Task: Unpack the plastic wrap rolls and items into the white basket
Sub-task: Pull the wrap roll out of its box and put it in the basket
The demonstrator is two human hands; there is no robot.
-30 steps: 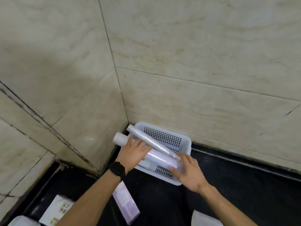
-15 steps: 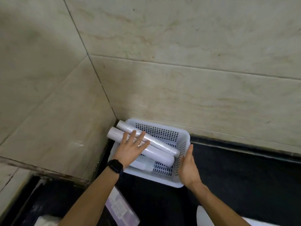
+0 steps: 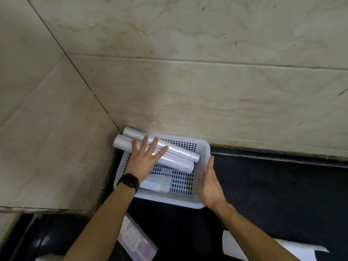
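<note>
White basket [image 3: 204, 147]: on dark worktop [image 3: 273, 185], pushed into tiled corner.
Two plastic wrap rolls [image 3: 180, 157]: laid diagonally side by side, far ends overhanging the rim at the corner. Flat clear packet [image 3: 160, 182]: on basket floor, near side.
Left hand [image 3: 146, 160]: grip open, fingers spread flat on both rolls. Right hand [image 3: 210, 182]: grip open, palm against outer right wall.
Advised — brace basket with right palm, press rolls down evenly, angle them lower to seat inside — likely to slide otherwise.

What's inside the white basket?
Two long plastic wrap rolls lie slanted inside the white perforated plastic basket, their far ends sticking over its rim. A flat clear packet lies on the bottom. The left hand and wrist hide part of them.
</note>
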